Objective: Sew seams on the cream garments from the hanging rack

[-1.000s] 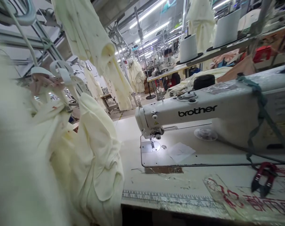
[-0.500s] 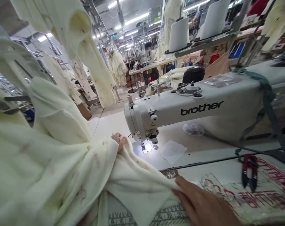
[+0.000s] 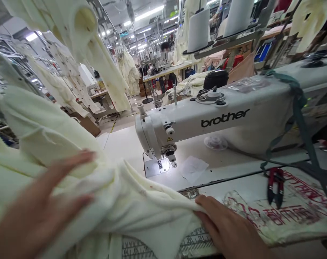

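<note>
In front of the sewing machine, the right hand pinches the edge of a cream garment. The left hand (blurred, its fingers apart) is over the garment, left of the machine. Red snips lie before the machine; white thread cones stand behind it.

Big workshop rm, lit by white strip lights overhead, w/ another bright tube at upper L. Grey metal rails run below ceiling ht. Pale floor w/ a yellow marking line, just beyond the near white worktop. Farther back: long light-topped worktop, blk round-based stand nr its end, brown box on L, blue crate far R. Deepest bg too small to make out.
</note>
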Demonstrator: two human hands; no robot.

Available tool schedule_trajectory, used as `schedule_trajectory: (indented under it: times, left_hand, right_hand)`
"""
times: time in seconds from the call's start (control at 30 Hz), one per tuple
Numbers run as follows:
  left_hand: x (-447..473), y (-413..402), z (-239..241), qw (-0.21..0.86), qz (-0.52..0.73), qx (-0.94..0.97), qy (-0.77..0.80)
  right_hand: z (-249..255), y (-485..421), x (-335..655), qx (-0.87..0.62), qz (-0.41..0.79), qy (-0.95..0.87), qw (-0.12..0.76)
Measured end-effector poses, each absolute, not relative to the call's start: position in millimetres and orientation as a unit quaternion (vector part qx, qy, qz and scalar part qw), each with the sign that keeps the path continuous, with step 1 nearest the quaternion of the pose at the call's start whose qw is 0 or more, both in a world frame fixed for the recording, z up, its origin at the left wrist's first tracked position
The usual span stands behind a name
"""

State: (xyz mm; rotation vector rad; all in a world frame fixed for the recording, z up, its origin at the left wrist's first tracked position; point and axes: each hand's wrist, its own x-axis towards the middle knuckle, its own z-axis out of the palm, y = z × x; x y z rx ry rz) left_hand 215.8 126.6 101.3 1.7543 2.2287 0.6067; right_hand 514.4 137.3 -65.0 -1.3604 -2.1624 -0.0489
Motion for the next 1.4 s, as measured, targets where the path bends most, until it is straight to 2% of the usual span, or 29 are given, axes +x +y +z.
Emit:
schedule_trajectory:
  times: [0.1, 0.2, 0.27, 0.33, 0.4, 0.5, 0.6, 0.7, 0.77, 0.83, 0.9, 0.97, 1.17, 1.3, 1.4]
  left_hand:
    - [236.3, 156.5, 77.3, 0.05, 0.045, 0.734, 0.676]
    - [249.2, 182.5, 70.0, 0.012, -0.117, 0.754, 0.647]
    - [250.4, 186.7, 86.2, 0.004, -0.092, 0.757, 0.647]
    - [246.9, 180.1, 113.6, -0.035, 0.017, 0.759, 0.65]
    - [240.9, 169.9, 141.1, -0.081, 0.101, 0.746, 0.654]
    - [232.5, 164.6, 163.1, -0.105, 0.118, 0.739, 0.655]
    - [233.1, 173.7, 153.7, -0.16, 0.091, 0.729, 0.659]
    - [253.6, 177.8, 117.9, -0.215, 0.047, 0.739, 0.637]
    - [278.8, 172.7, 87.4, -0.129, 0.073, 0.825, 0.545]
    - [306.8, 166.4, 59.7, 0.032, 0.044, 0.908, 0.416]
    - [328.5, 165.5, 39.9, 0.107, 0.003, 0.921, 0.374]
    - [338.6, 172.6, 28.4, 0.131, -0.015, 0.918, 0.375]
    - [327.3, 205.2, 24.5, 0.201, 0.063, 0.938, 0.276]
    - [322.2, 204.7, 42.1, 0.248, 0.01, 0.93, 0.271]
    - [318.4, 194.9, 62.2, 0.255, 0.02, 0.914, 0.316]
  right_hand:
    - [-60.8, 136.9, 514.1, -0.537, 0.005, -0.812, 0.228]
    - [-46.0, 130.4, 514.5, -0.526, -0.013, -0.808, 0.266]
    - [-33.8, 119.4, 516.2, -0.489, -0.02, -0.807, 0.331]
    - [-25.1, 105.7, 518.2, -0.438, 0.009, -0.818, 0.373]
    - [-24.0, 96.1, 519.2, -0.402, 0.048, -0.832, 0.379]
    - [-38.2, 99.4, 517.7, -0.434, 0.061, -0.818, 0.373]
    - [-58.1, 115.6, 513.2, -0.47, 0.075, -0.797, 0.372]
    - [-65.8, 126.8, 508.1, -0.487, 0.111, -0.79, 0.355]
    - [-61.8, 129.7, 506.3, -0.5, 0.14, -0.783, 0.343]
    - [-53.5, 131.7, 506.6, -0.505, 0.179, -0.777, 0.33]
    - [-43.8, 134.5, 508.4, -0.505, 0.225, -0.769, 0.321]
    - [-34.5, 138.3, 511.2, -0.511, 0.265, -0.753, 0.319]
    - [-11.9, 147.1, 520.6, -0.499, 0.357, -0.727, 0.308]
    - [2.6, 154.8, 522.2, -0.514, 0.356, -0.718, 0.306]
    - [13.1, 157.8, 518.1, -0.507, 0.343, -0.718, 0.332]
